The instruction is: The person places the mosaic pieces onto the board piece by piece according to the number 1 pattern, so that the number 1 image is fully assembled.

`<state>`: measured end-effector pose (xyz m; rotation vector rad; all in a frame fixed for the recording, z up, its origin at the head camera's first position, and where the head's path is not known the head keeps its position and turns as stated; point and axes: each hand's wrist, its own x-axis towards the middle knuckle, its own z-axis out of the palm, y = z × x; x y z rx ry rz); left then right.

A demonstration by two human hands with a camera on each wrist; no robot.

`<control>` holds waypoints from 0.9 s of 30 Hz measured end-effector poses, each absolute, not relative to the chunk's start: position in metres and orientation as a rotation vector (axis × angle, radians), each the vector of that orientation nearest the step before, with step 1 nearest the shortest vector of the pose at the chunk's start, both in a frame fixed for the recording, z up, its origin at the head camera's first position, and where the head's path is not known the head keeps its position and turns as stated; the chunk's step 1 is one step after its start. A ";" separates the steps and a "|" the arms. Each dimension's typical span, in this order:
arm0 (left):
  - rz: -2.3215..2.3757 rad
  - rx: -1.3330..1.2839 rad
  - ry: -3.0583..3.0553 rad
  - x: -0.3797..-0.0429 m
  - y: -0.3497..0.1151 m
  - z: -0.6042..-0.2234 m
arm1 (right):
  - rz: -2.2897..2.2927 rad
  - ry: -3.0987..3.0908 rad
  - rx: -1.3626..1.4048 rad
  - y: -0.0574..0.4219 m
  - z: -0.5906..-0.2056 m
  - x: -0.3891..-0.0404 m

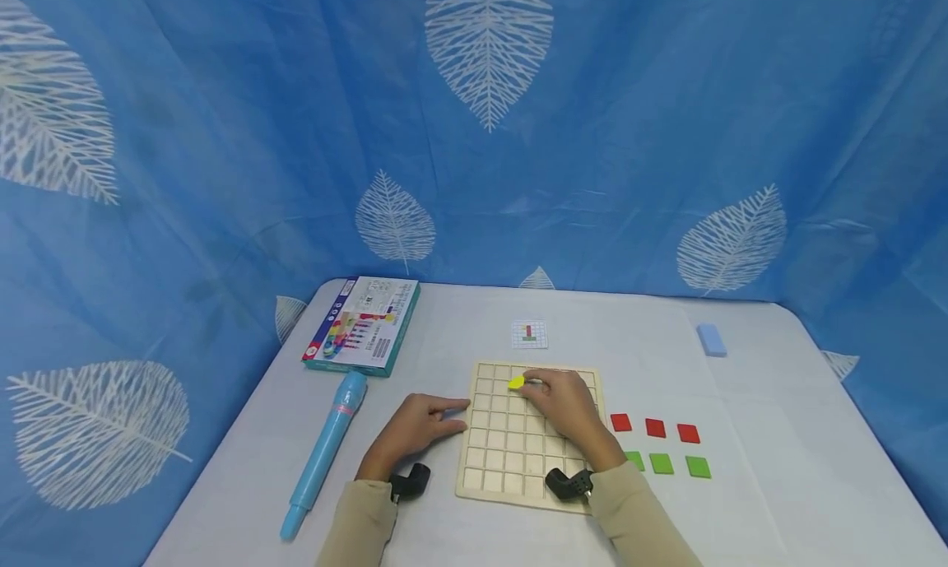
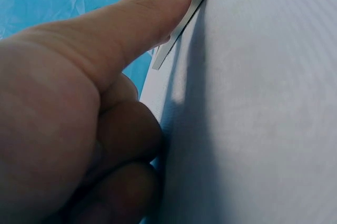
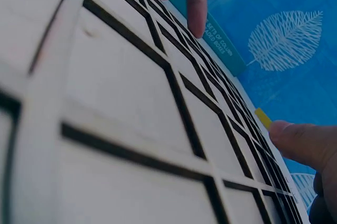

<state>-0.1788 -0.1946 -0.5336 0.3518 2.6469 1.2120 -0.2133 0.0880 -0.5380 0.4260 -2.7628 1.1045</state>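
Note:
A wooden grid board with square recesses lies flat on the table. Over its upper part, my right hand pinches a yellow tile between thumb and fingers, tilted close above the cells; the yellow tile shows as a thin edge in the right wrist view. My left hand is at the board's left edge, thumb and index finger stretched out against it. In the left wrist view its other fingers are curled under. Red tiles and green tiles lie in two rows right of the board.
Behind the board lies a small pattern card. A printed game box is at the back left, with a light blue tube in front of it. A pale blue block lies at the back right. A blue leaf-print curtain hangs behind.

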 end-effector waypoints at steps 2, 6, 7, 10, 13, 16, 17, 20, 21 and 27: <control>1.205 0.345 2.658 -0.179 -0.195 -0.533 | 1.086 -2.764 0.428 0.087 -0.538 -0.214; 1.196 0.340 2.666 -0.179 -0.195 -0.532 | 1.041 -2.785 0.429 0.086 -0.537 -0.213; 1.196 0.340 2.664 -0.179 -0.195 -0.532 | 1.034 -2.791 0.429 0.086 -0.536 -0.213; 1.201 0.344 2.659 -0.179 -0.194 -0.533 | 1.015 -2.809 0.431 0.087 -0.537 -0.212; 1.206 0.345 2.652 -0.179 -0.193 -0.533 | 1.004 -2.819 0.434 0.088 -0.537 -0.211; 1.209 0.349 2.649 -0.179 -0.193 -0.534 | 0.994 -2.825 0.433 0.088 -0.537 -0.210; 1.209 0.348 2.650 -0.179 -0.193 -0.534 | 0.991 -2.825 0.434 0.088 -0.537 -0.211; 1.205 0.348 2.654 -0.180 -0.193 -0.533 | 0.981 -2.828 0.437 0.088 -0.537 -0.211; 1.203 0.346 2.655 -0.180 -0.193 -0.533 | 0.979 -2.829 0.436 0.088 -0.537 -0.212; 1.190 0.338 2.659 -0.180 -0.193 -0.533 | 0.990 -2.835 0.425 0.088 -0.538 -0.212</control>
